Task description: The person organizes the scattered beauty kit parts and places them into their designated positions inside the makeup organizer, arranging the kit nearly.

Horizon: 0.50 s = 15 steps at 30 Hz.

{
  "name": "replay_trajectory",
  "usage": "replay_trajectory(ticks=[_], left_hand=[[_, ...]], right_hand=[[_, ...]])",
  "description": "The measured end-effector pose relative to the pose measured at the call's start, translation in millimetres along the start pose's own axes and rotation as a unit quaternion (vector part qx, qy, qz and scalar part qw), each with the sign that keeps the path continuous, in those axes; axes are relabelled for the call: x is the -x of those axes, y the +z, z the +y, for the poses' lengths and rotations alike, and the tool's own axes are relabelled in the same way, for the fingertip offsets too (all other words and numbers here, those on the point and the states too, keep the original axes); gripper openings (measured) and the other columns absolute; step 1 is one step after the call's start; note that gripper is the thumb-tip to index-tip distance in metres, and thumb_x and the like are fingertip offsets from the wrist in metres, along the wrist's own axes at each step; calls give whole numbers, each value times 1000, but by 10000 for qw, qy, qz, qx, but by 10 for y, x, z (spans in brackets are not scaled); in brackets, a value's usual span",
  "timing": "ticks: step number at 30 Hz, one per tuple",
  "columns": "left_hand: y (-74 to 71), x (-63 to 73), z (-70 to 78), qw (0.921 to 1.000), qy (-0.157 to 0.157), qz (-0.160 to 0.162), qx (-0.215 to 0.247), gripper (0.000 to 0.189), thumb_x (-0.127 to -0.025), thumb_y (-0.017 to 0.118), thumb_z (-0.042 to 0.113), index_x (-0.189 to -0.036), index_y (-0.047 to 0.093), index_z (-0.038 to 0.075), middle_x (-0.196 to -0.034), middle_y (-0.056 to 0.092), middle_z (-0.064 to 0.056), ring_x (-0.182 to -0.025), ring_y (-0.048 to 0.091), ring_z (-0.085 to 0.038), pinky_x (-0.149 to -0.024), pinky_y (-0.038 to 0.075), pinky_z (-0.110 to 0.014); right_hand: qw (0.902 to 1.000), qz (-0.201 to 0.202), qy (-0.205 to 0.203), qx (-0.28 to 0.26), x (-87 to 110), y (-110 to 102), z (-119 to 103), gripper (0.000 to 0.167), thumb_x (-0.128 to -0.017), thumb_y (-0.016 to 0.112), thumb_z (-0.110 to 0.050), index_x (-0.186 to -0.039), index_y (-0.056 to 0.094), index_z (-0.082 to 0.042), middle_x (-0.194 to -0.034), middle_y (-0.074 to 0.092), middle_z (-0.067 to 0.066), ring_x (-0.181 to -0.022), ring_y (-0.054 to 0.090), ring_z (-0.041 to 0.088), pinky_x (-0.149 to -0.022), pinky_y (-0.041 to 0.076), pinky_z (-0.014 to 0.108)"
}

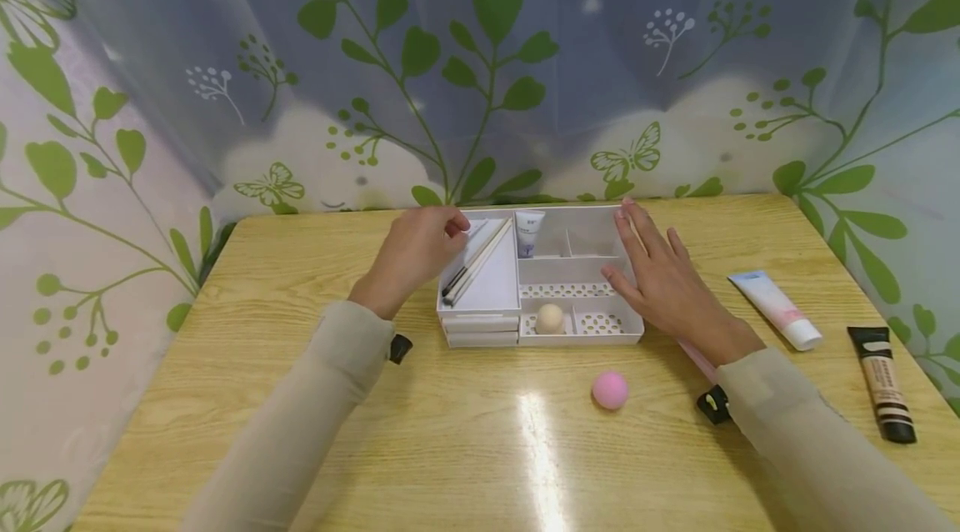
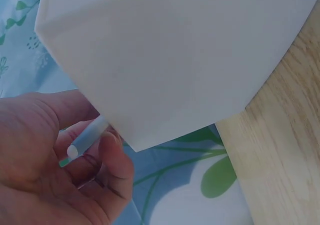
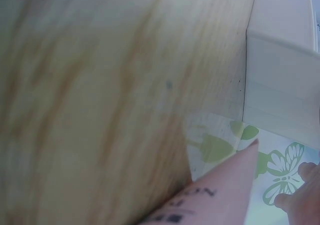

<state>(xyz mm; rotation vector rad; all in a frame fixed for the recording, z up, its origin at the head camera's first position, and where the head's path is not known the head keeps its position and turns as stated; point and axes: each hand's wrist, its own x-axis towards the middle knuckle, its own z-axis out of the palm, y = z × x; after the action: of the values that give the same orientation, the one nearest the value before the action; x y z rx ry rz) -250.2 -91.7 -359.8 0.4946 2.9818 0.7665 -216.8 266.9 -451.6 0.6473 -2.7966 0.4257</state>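
Observation:
A white cosmetics organizer (image 1: 480, 328) with drawers and compartments stands near the table's back edge. At its back left corner my left hand (image 1: 423, 253) pinches a thin, pale stick (image 2: 87, 141) with a rounded end; the rest of the stick is hidden by the fingers. Thin brushes (image 1: 480, 261) with dark ends lie slantwise on the organizer's left top tray. Fingers extended, my right hand (image 1: 663, 282) rests along the organizer's right side. A small white tube (image 1: 529, 233) stands in a back compartment, and a beige sponge ball (image 1: 550, 319) sits in a front one.
A pink ball (image 1: 611, 390) lies in front of the organizer. Partly beneath my right wrist is a pink tube (image 3: 215, 195). Further right on the table are a white and pink tube (image 1: 776, 311) and a black and beige tube (image 1: 883, 386). A leaf-patterned curtain (image 1: 480, 98) hangs behind.

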Motion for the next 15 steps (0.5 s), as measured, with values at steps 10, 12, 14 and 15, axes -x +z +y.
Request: replay_trajectory(ticks=[10,12,14,15], left_hand=[[-16,40,-18,9996,191,-168,144,22,-105,66,14,-122,79,9,-118,80,-9,-112,73,-31,-101,58,-47],[-24,41,4,9997,132,-200,31,24,-104,64,13,-123,78,9,-118,81,-9,-112,74,-30,-100,59,-47],[-29,47,20,9998,59,-202,-69,26,-102,62,12,-123,78,9,-117,81,-8,-111,74,-30,-99,59,-46],[-34,51,27,9998,39,-185,-113,27,-101,61,11,-122,78,9,-117,81,-8,-111,74,-30,-98,60,-46]], right_hand=[[10000,-58,35,-56,-4,-19,-10,84,-113,58,-34,-175,10,-2,-182,9,21,-166,21,44,-123,23,83],[10000,-52,28,-48,-6,-19,-11,84,-113,58,-34,-175,11,-1,-183,9,21,-166,21,44,-123,23,83],[10000,-47,23,-41,-9,-16,-16,84,-113,58,-34,-175,11,-1,-183,8,20,-166,22,45,-123,23,83],[10000,-41,20,-34,-11,-14,-17,84,-113,58,-34,-174,11,-1,-183,8,20,-166,22,45,-123,24,83]])
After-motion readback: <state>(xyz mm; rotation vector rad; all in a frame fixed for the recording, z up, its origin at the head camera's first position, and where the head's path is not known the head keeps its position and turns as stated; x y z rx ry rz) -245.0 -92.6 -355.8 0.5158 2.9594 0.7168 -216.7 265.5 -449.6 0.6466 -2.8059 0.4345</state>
